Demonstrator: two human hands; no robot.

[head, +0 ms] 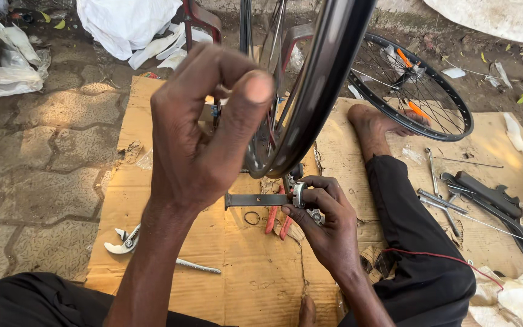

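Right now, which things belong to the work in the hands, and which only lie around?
In use:
- left hand gripping the upright wheel rim
- right hand, fingers on a small metal part at the flat metal bar

Lying about:
- pliers on the cardboard
- second wheel
- wrenches
- white bags

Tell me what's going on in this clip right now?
A person sits on flattened cardboard on the ground, working on a bicycle wheel. The left hand is raised against the black rim, apparently pinching something too small to make out. The right hand grips a round metal part beside a flat spanner. Pliers and a second wheel lie nearby.
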